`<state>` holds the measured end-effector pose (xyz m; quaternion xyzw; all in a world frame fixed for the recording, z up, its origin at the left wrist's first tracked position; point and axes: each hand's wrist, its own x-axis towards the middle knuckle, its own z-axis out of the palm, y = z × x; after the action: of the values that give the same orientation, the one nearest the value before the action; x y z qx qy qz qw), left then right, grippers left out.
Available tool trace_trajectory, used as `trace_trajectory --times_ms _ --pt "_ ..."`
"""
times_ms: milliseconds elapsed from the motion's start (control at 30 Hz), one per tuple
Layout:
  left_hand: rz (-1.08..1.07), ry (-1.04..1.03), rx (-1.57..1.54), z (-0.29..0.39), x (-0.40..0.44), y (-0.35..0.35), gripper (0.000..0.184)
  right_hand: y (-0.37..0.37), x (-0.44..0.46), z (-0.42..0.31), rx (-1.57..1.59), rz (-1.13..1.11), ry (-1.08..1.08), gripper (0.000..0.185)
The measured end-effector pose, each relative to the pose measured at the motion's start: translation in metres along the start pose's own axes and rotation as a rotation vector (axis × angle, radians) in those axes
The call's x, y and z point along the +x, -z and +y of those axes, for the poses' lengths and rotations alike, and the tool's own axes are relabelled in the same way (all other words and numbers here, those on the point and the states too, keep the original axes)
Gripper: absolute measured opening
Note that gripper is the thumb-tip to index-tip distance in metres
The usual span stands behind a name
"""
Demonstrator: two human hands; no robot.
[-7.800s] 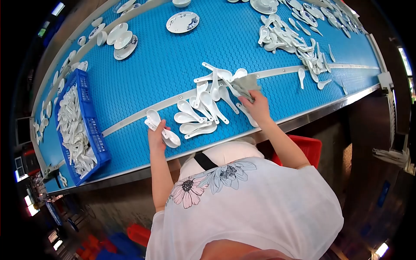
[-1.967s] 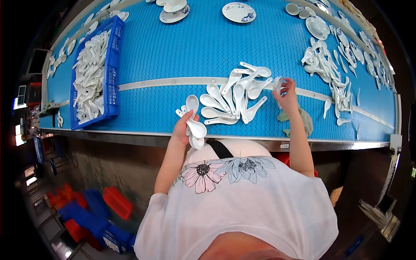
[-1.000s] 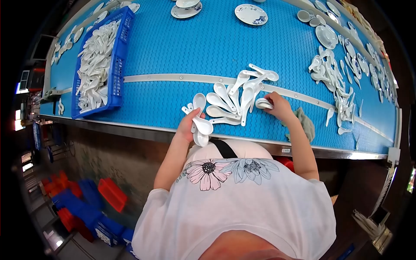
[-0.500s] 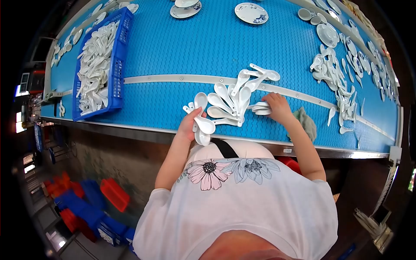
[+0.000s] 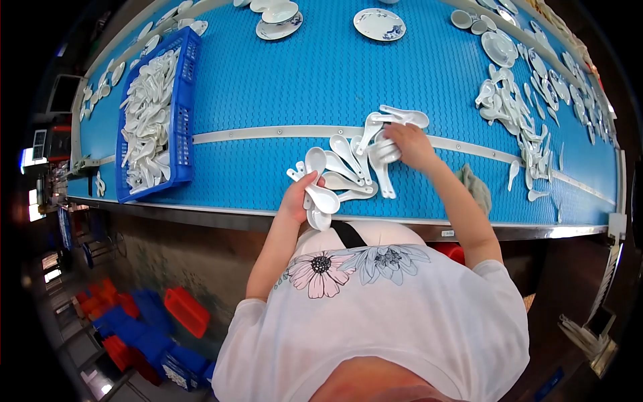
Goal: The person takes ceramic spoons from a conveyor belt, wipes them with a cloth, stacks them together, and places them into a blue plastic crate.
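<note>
Several white spoons (image 5: 323, 199) are gripped in my left hand (image 5: 296, 195), crossed over one another near the front edge of the blue surface (image 5: 268, 87). My right hand (image 5: 412, 144) is closed at the right side of a fanned pile of white spoons (image 5: 341, 147), its fingertips on stacked spoon bowls (image 5: 386, 151). Part of that stack is hidden by the fingers. One more spoon (image 5: 416, 119) lies crosswise just beyond my right hand. A crumpled grey-green cloth (image 5: 474, 189) rests right of my right forearm, partly hidden behind it.
A blue basket (image 5: 182, 120) full of white spoons stands at the left. At the right lies a long heap of spoons (image 5: 502, 107). Patterned plates (image 5: 380, 25) and bowls (image 5: 280, 11) sit at the back. A pale strip (image 5: 261, 132) crosses the surface.
My right hand has moved up and left with its stacked spoons, from beside the pile onto its right part. My left hand still holds its spoons.
</note>
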<state>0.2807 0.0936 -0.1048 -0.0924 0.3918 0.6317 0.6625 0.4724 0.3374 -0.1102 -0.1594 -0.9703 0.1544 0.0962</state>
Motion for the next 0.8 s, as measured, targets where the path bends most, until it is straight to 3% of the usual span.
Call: trace_trajectory --times_ms 67,133,300,367,400,467,600,667,733,800 --pt "0.06 -0.048 -0.028 0.001 -0.006 0.002 0.019 -0.006 -0.014 -0.004 -0.014 0.07 0.028 0.034" --pt "0.007 -0.03 -0.054 0.001 -0.008 0.012 0.023 0.0 -0.027 -0.011 0.017 -0.056 -0.218 0.032" --pt "0.003 0.054 -0.096 -0.004 -0.003 0.006 0.03 -0.012 -0.049 -0.006 0.197 0.064 -0.33 0.037" --pt "-0.048 0.062 -0.085 -0.003 0.003 -0.005 0.031 -0.016 -0.047 -0.007 0.417 0.241 -0.638 0.043" --pt "-0.08 0.054 -0.1 -0.004 0.008 -0.007 0.03 -0.016 -0.046 -0.007 0.424 0.24 -0.632 0.043" --pt "0.001 -0.017 -0.049 -0.005 0.015 -0.02 0.03 0.011 -0.03 -0.03 0.883 0.266 -0.789 0.05" --pt "-0.148 -0.115 0.042 -0.015 0.041 -0.021 0.039 0.032 0.004 -0.083 1.262 0.092 -0.716 0.064" --pt "-0.393 -0.071 -0.086 -0.017 0.046 -0.036 0.052 0.026 0.014 -0.106 1.199 -0.003 -0.651 0.078" --pt "-0.207 -0.153 0.149 -0.022 0.052 -0.03 0.054 0.008 0.018 -0.118 0.888 -0.038 -0.435 0.088" --pt "-0.133 -0.247 0.24 -0.017 0.042 -0.034 0.055 0.012 0.023 -0.132 0.89 -0.196 -0.342 0.092"
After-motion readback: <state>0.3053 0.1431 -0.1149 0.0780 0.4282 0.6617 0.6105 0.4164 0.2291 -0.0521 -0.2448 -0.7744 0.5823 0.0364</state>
